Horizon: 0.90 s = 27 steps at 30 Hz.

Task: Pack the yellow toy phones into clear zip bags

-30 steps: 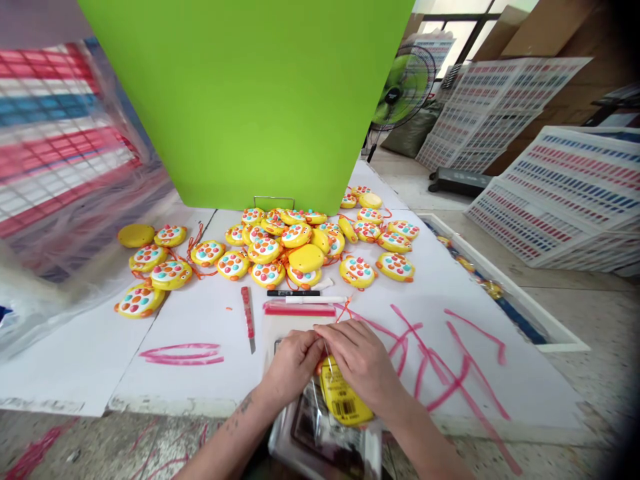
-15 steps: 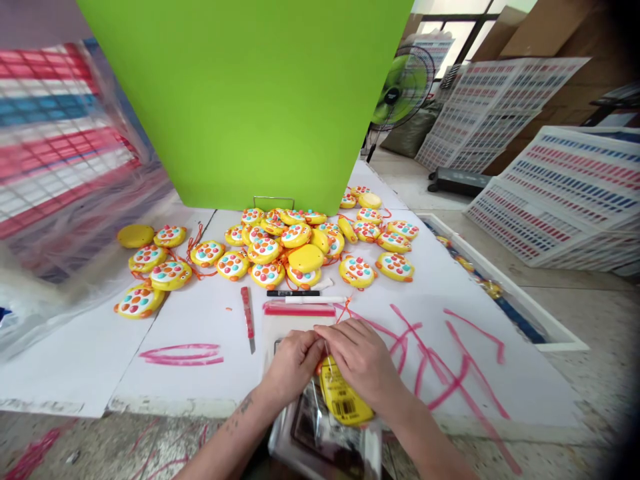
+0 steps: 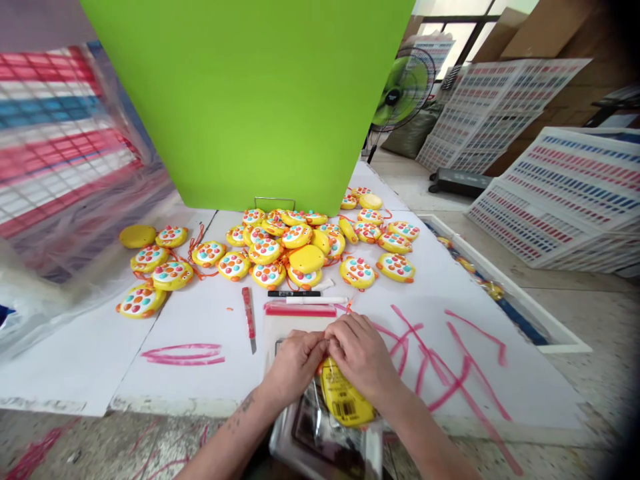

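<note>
Near the table's front edge, my left hand (image 3: 299, 363) and my right hand (image 3: 361, 353) meet with fingertips pinched together. They close on the upper end of a yellow toy (image 3: 347, 399), whose back shows black print and a barcode. The exact bit between the fingertips is hidden. A short piece of orange cord (image 3: 349, 306) sticks up beyond my right hand. Beneath the toy lies a clear plastic bag (image 3: 325, 450) with a dark rectangular shape showing through. A pink-edged strip (image 3: 300, 311) runs across the far end of this plastic.
Several yellow toys with coloured dots (image 3: 265, 250) are heaped before a tall green board (image 3: 250, 100). A red cutter (image 3: 249, 320), blade out, lies left of the hands. A black marker (image 3: 294, 293) and a white marker (image 3: 317, 301) lie beyond them. White crates (image 3: 560, 200) stand right.
My right hand's fingers have curled in from lying stretched over the toy's top to a tight pinch beside my left fingertips. The toy stays almost where it was.
</note>
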### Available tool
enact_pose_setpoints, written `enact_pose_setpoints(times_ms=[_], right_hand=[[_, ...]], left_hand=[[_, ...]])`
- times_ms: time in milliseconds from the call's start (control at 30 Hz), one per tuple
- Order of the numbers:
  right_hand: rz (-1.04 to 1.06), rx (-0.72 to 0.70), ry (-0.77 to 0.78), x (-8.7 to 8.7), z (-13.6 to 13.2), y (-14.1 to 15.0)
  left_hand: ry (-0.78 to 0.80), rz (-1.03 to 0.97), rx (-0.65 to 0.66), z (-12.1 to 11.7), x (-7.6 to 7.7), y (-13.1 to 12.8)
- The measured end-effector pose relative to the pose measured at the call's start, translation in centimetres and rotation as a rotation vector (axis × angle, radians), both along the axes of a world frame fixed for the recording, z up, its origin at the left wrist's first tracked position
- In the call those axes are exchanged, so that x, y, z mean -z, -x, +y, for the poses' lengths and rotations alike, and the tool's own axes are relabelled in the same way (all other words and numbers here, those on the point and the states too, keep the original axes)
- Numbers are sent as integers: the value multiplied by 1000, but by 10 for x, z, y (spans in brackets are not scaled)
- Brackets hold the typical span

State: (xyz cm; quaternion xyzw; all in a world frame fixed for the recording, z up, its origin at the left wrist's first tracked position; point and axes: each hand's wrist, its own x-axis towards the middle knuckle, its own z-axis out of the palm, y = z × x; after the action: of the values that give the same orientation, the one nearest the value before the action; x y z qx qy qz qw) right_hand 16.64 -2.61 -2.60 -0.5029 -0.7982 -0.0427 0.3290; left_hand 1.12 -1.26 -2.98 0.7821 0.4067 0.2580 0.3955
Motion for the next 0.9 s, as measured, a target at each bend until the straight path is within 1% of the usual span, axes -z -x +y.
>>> enact_pose_setpoints(times_ms=[167,233,267,300,367,400,500,533,600,667,767,833,900], right_hand=[[43,86,36,2,4,1],[41,157,25,5,8,-9],[30,205,17,6,11,-19],[19,265,12,8,13,-32],[-14,400,30,10,17,-67],[-11,503,51,11,17,-89],[18,833,176,10,11,-152],[18,882,231,9,7,-169],[50,914,297,8,-4,-192],[134,899,330,7,-15,-199],[240,838,385,10,-24,-188],[243,785,398,15,-23,-174],[200,732,390,21,-17,-160]], left_hand=[[6,0,18,0,0,0],[24,-16,17,-1,1,1],[33,-23,12,-1,1,2],[42,-29,4,-1,1,2],[60,-41,-20,-2,1,3],[71,-48,-30,-2,2,3],[108,-63,-44,-2,2,2],[119,-64,-47,-2,3,1],[133,-63,-53,-2,3,1],[140,-58,-56,-1,3,0],[146,-52,-58,-1,1,0],[148,-49,-60,-1,0,-1],[149,-46,-63,-1,-1,-1]])
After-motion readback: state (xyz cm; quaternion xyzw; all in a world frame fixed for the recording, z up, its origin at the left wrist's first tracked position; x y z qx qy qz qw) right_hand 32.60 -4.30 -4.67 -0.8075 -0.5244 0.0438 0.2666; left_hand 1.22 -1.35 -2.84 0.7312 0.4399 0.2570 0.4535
